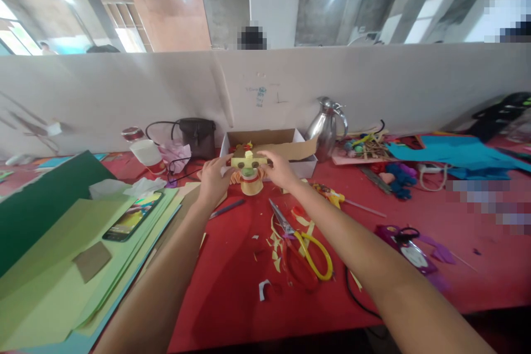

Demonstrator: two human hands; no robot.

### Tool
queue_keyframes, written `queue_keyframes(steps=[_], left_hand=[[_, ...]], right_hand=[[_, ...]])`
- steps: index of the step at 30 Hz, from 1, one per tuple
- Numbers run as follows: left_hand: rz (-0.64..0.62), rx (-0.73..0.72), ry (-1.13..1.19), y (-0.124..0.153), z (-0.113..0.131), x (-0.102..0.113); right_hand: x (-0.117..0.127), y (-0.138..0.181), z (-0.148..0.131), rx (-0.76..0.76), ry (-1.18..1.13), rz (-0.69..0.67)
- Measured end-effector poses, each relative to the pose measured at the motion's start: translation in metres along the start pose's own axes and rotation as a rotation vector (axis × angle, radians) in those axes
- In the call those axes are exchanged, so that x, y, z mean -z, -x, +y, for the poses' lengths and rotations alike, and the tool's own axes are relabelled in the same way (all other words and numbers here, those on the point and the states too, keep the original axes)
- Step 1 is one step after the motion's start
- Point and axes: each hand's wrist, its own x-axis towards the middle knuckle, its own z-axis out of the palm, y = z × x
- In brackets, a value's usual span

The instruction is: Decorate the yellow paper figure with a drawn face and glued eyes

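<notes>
A small paper craft figure (251,183) stands upright on the red table, with a yellow top, two dark round eyes, a green patch and a red band above a flared tan base. My left hand (214,180) pinches the left edge of its yellow top. On the opposite edge, my right hand (279,169) grips with fingers closed. Directly behind the figure is a white open box (307,168) with brown card in it. Nearer to me lie scissors (299,243) with red and yellow handles, their blades pointing toward the figure, among yellow paper scraps (275,248).
Green paper sheets (50,287) and a phone (133,215) are at left. A paper cup (146,154) and dark bag (197,137) stand behind. Farther right are a steel jug (326,126), a yellow glue gun (332,194), blue paper (452,154) and a purple tape dispenser (409,249). A white partition (124,88) closes the back.
</notes>
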Motion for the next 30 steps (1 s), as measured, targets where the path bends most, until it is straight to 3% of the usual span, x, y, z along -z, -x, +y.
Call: queue_keyframes(steps=[5,13,15,22,30], left_hand=[[0.122,0.044,0.08,0.01,-0.003,0.005],[0.324,0.433,0.296,0.057,-0.039,-0.007],[0.291,0.459,0.305,0.069,-0.038,-0.013],[0.002,0.458,0.291,0.091,-0.019,-0.027],[-0.084,0.465,0.195,0.092,-0.014,-0.024]], right_hand=[[0.001,0.003,0.005,-0.009,-0.027,0.015],[0.0,0.005,0.011,-0.007,-0.049,0.024],[-0.001,0.005,0.01,-0.013,-0.052,0.025],[-0.001,0.006,0.011,-0.035,-0.082,0.026],[0.013,0.012,0.011,-0.062,-0.123,0.083]])
